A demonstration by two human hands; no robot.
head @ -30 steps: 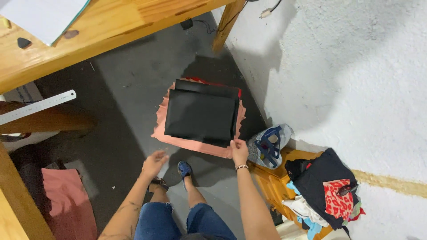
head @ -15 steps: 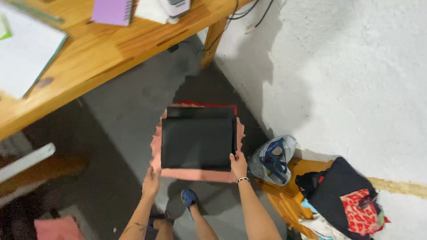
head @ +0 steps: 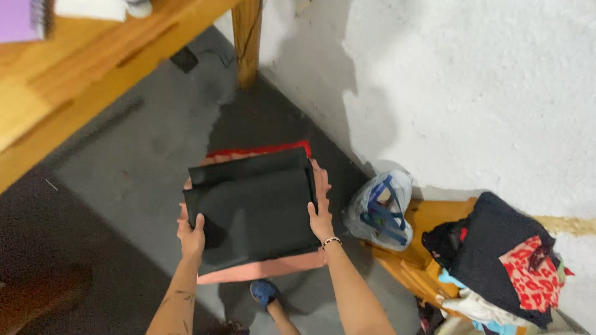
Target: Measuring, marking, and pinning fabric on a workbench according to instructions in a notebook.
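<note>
A stack of flat rectangular sheets (head: 254, 214), black on top with a salmon-pink sheet beneath and a red edge showing at the far end, is held in the middle of the frame, above the grey concrete floor (head: 136, 167). The stack is gripped at its left edge by the left hand (head: 191, 231), whose thumb is laid over the black top sheet while the fingers are hidden underneath. The right edge is clasped by the right hand (head: 321, 214), with the thumb pressed on the black surface and the fingers stretched along the pink border; a thin beaded bracelet (head: 331, 241) is worn at that wrist. Below the stack, near the bottom edge of the frame, a blue shoe (head: 263, 291) is seen on the floor. Just to the right of the stack, a pale plastic bag with blue straps (head: 380, 209) is set against the rough white plastered wall (head: 472, 93), which fills the upper right of the frame. Further right, in the lower right corner, a heap of dark and red-patterned clothes (head: 503, 260) is piled on a low yellow wooden bench (head: 422, 217). In the upper left, a light wooden table (head: 74, 87) is seen, with its leg (head: 247, 37) standing near the wall and a purple spiral notebook (head: 25, 18) lying on its top.
</note>
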